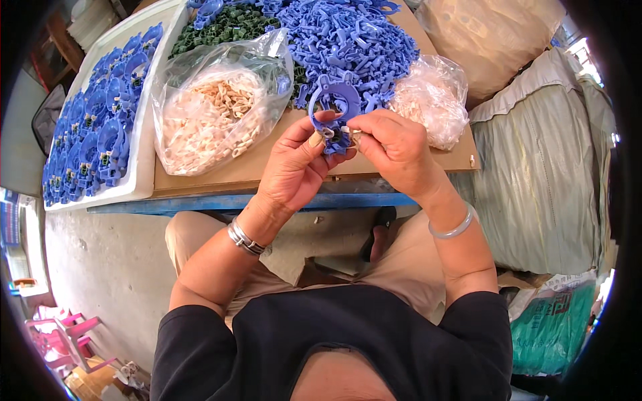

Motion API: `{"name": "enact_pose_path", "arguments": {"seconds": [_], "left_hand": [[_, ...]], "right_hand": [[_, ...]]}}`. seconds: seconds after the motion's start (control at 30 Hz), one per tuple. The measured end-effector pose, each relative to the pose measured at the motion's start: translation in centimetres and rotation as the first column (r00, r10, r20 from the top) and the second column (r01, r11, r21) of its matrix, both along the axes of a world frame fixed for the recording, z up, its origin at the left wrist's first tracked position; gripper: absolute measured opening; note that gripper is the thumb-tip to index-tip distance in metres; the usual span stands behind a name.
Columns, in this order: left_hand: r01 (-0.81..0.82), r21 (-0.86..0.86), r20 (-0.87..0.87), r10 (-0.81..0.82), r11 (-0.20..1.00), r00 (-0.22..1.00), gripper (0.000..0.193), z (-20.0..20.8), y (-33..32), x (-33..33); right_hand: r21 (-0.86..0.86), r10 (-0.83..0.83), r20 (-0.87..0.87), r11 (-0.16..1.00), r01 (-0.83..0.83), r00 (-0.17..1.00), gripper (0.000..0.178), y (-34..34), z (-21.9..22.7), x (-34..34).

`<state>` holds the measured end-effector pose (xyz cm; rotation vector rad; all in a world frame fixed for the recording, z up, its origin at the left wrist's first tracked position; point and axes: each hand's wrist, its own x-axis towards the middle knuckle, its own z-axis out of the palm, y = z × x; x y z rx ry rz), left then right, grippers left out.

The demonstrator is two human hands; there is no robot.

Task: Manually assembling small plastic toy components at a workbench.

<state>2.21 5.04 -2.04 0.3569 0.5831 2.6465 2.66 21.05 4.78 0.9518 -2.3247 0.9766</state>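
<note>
In front of my chest, over the table's near edge, my left hand (pixel 294 164) grips a blue plastic ring-shaped part (pixel 344 91) with a smaller clustered section at its lower end. The ring stands upward from my fingers. My right hand (pixel 398 147) is closed in a pinch against the lower right side of that part. A small pale piece shows at its fingertips, too small to name. Beyond my hands lies a heap of loose blue plastic pieces (pixel 351 43). A clear bag of cream-coloured small parts (pixel 217 120) sits to the left of my left hand.
A white tray (pixel 144 160) at the left holds rows of blue ring-shaped assemblies. Dark green small parts (pixel 224 28) lie behind the clear bag. A second bag of pale parts (pixel 431 100) is at the right. Large grey-green sacks (pixel 535 174) stand beside the cardboard-topped table (pixel 234 179).
</note>
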Motion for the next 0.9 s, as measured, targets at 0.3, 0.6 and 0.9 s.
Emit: {"name": "enact_pose_path", "arguments": {"seconds": [0.3, 0.6, 0.9], "left_hand": [[-0.021, 0.011, 0.029, 0.021, 1.000, 0.999, 0.032, 0.2, 0.2, 0.1], [-0.049, -0.018, -0.037, 0.048, 0.999, 0.998, 0.032, 0.4, 0.1, 0.3], [-0.139, -0.083, -0.074, 0.133, 0.987, 0.988, 0.034, 1.3, 0.5, 0.8]], "right_hand": [[0.033, -0.031, -0.120, 0.999, 0.036, 0.992, 0.020, 0.1, 0.0, 0.0], [-0.017, -0.159, -0.132, 0.987, 0.158, 0.978, 0.015, -1.0, -0.1, 0.5], [-0.008, -0.216, -0.138, 0.976, 0.217, 0.967, 0.013, -1.3, -0.2, 0.9]]}}
